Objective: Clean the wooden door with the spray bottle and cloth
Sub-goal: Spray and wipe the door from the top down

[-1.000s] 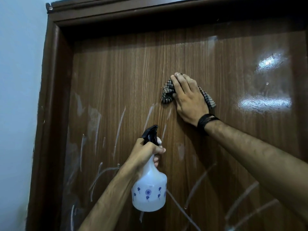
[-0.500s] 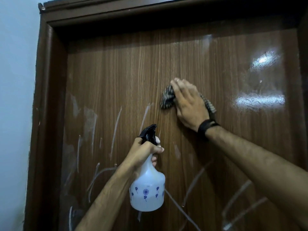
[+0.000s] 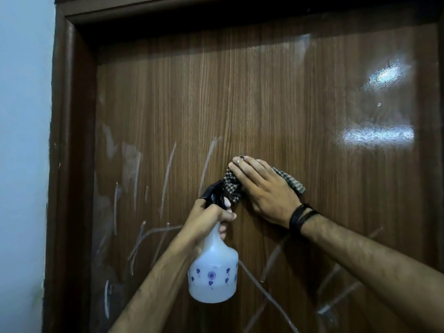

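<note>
Your right hand [image 3: 264,191] lies flat with straight fingers on the cloth [image 3: 231,188], pressing it against the door [image 3: 264,97] near the middle of the panel. Checked fabric shows at both sides of your palm, bunched on the left and trailing out past the knuckles on the right. A dark band [image 3: 300,218] wraps that wrist. Your left hand [image 3: 209,219] grips the neck of the bottle [image 3: 213,275], fingers curled round it just below the black trigger head, which sits right beside the bunched cloth; whether they touch is unclear. This white bottle, printed with small blue flowers, hangs upright in front of the lower panel. Pale streaks [image 3: 168,174] cross the wood left of and below your hands, while the upper right shines with glare. At far left, the frame [image 3: 69,164] meets a pale blue wall [image 3: 24,140].
</note>
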Available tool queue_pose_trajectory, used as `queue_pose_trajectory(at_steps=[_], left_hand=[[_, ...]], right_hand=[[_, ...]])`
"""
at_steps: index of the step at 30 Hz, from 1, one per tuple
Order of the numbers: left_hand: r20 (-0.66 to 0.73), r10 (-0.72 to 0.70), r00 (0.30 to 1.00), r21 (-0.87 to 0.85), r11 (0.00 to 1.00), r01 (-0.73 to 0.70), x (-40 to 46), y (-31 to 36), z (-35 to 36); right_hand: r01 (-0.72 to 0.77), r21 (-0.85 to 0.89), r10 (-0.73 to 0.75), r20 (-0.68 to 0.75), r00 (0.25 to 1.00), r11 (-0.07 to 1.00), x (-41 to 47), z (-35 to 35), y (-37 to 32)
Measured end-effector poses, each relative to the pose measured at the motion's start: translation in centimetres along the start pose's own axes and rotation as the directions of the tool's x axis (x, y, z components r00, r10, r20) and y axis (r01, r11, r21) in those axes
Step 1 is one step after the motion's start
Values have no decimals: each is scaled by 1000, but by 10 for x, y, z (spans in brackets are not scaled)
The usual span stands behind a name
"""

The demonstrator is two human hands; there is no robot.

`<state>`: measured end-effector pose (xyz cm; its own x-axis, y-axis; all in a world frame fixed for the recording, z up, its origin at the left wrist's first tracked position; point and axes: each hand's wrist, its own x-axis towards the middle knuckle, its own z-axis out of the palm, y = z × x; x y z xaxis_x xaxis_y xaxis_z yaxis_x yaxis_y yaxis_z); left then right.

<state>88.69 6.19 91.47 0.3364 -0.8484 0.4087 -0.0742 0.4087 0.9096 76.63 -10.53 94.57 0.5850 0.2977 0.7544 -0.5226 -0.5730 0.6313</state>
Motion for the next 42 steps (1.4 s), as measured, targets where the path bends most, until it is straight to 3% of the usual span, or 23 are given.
queue_pose_trajectory(at_steps=[2,6,10,12,15,19,21,25,28,31,38,42], left_hand=[[-13,-2,1000,14,1000,2,-1,3,-2],[-89,10,996,20,1000,-9,6,17,-10],[-114,24,993,6,1000,-23,10,22,-18],[-104,33,994,-1,999,-33,8,21,-22],[-97,28,995,-5,1000,-29,3,15,-28],[-121,17,993,22,1000,-14,-3,12,-37],[-117,20,993,7,1000,-20,-4,14,-41],[-90,38,995,-20,999,-40,-5,19,-52],[-88,44,995,-10,999,-45,-8,21,-62],[-84,48,995,4,999,-48,-8,20,-73],[-50,71,996,25,997,-70,-12,11,-89],[-30,45,999,22,999,-44,-12,9,-95]], right_hand=[[-37,-7,37,0,999,999,13,-3,11],[-266,30,267,-91,959,964,72,-12,43],[-322,17,321,-132,938,947,103,-10,43],[-264,-1,262,-108,959,965,93,-5,30],[-35,-17,35,-21,999,999,59,3,-4],[190,-7,-188,117,975,982,22,15,-41],[169,18,-170,108,979,985,33,15,-35],[-126,42,126,-4,992,991,102,7,0],[-203,29,205,-58,977,979,140,3,11],[-140,-2,140,-55,989,990,136,7,-2],[216,5,-214,134,968,976,45,24,-75],[174,32,-177,150,973,984,53,27,-66]])
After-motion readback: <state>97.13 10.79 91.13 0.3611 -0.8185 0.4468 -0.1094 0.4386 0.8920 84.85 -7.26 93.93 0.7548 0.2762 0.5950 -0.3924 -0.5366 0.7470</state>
